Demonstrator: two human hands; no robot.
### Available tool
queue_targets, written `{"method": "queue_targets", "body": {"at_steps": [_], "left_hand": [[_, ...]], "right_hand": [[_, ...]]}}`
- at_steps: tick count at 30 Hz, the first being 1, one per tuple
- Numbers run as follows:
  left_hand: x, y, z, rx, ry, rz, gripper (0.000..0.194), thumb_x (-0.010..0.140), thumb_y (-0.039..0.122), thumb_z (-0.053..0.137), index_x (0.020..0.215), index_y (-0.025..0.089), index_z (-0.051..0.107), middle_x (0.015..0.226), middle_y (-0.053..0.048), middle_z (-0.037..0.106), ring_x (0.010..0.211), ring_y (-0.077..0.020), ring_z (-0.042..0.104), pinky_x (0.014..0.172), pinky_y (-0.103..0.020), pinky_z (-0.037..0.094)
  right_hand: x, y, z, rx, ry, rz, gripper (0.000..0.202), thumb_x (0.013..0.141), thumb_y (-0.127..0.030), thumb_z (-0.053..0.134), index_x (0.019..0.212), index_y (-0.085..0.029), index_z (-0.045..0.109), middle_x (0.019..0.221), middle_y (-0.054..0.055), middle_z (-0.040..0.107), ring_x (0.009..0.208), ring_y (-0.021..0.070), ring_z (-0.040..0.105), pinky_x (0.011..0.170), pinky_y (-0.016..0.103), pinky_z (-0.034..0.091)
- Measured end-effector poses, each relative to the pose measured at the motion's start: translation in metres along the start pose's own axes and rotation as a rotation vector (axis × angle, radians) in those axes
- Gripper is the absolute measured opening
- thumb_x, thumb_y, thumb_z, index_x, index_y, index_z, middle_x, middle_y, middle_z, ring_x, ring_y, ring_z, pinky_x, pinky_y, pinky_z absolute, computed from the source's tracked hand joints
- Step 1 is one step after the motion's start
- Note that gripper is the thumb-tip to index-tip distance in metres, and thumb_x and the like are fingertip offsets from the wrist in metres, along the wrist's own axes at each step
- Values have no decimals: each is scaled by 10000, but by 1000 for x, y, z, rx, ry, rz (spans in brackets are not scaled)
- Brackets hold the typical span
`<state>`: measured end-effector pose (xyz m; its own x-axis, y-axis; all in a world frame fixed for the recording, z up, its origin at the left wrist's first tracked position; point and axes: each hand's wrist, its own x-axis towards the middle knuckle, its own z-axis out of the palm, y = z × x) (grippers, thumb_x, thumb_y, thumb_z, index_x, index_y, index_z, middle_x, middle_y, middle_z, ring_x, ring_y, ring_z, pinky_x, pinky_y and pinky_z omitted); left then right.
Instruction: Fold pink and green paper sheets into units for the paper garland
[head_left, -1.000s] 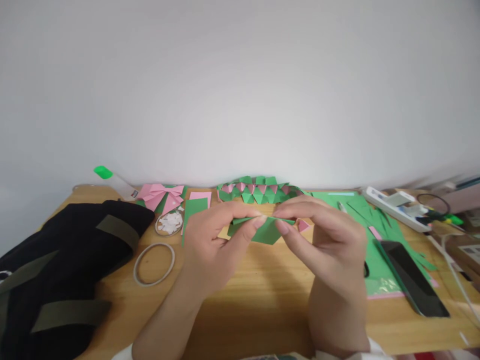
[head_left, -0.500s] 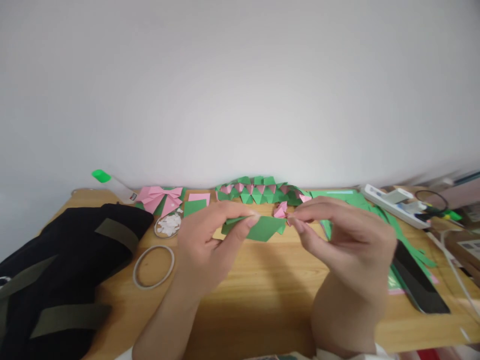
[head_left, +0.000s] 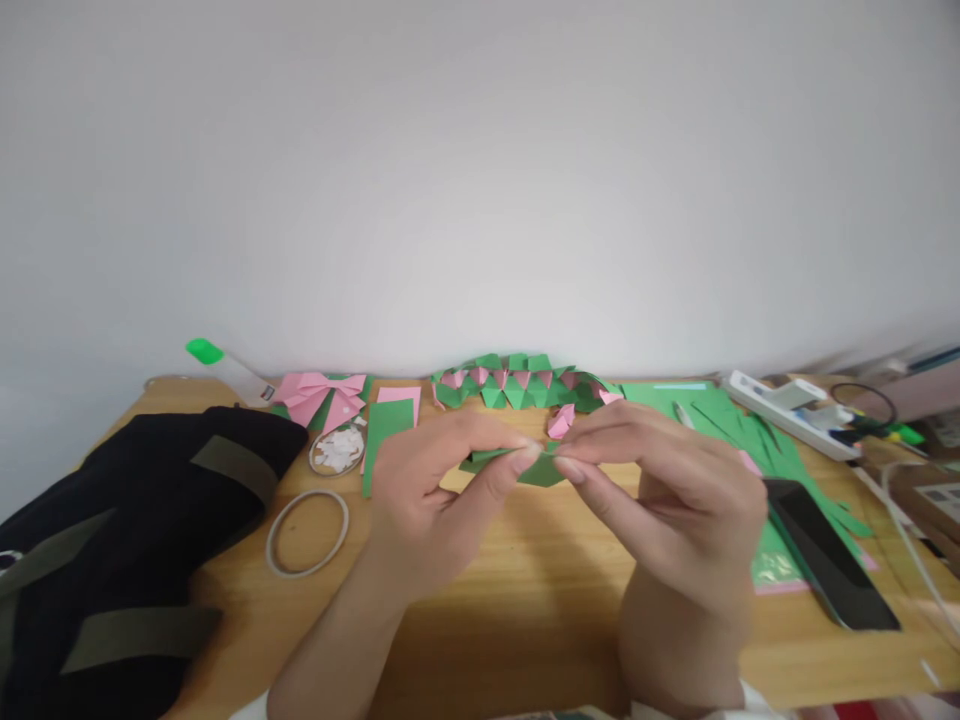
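Note:
Above the middle of the wooden table, a small folded piece of green paper [head_left: 541, 471] is held up between both hands. My left hand [head_left: 450, 500] pinches its left part with thumb and forefinger. The right end is gripped by the thumb and fingertips of my right hand [head_left: 667, 490]; part of the paper is hidden behind the fingers. A small folded pink paper piece [head_left: 561, 421] lies just behind the right fingertips. Farther back, against the wall, a curved chain of green and pink folded paper [head_left: 517, 380] rests on the table.
On the left are a black cloth bag [head_left: 135, 500], a tape ring [head_left: 271, 545], a dish of white scraps [head_left: 337, 450], a pink paper bow [head_left: 319, 397], a glue bottle [head_left: 236, 375] and green sheets [head_left: 386, 430]. A phone [head_left: 832, 560] and power strip [head_left: 795, 415] lie right.
My right hand has moved left, closer to my left hand, and now grips the green paper's right end. My left hand has shifted slightly right. Less of the green paper shows.

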<state>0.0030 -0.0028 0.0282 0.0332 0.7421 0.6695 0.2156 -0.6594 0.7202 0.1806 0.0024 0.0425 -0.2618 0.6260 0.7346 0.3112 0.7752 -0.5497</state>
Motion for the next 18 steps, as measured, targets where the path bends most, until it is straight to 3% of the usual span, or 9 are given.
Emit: {"method": "queue_targets", "body": {"at_steps": [4,9,14,18], "left_hand": [[-4,-2,-4,-66,50,-123,152,834,95,686,881,231,732,801,19,758,700,-139,705,648,-253,558],[-5,1,1,-137,189,-173,127,830,118,694,861,228,750,768,15,761,679,-135,698,634,-244,559],[-1,4,5,-193,321,-246,87,804,139,722,788,219,750,700,30,746,619,-116,679,600,-222,557],[7,-3,1,-300,420,-307,84,825,184,718,761,229,750,680,34,749,607,-113,692,571,-208,565]], "right_hand": [[0,0,-1,-3,16,2,206,775,-4,697,854,-193,681,766,6,708,757,141,691,744,287,535],[-1,0,0,17,28,35,203,776,-5,696,837,-198,679,745,-2,696,752,145,685,766,303,533],[-2,2,1,126,35,165,180,810,-34,678,800,-213,688,710,-14,689,719,137,664,715,291,527],[0,9,3,286,312,428,106,811,-153,726,746,-237,718,653,-25,682,590,100,596,534,221,481]]}}
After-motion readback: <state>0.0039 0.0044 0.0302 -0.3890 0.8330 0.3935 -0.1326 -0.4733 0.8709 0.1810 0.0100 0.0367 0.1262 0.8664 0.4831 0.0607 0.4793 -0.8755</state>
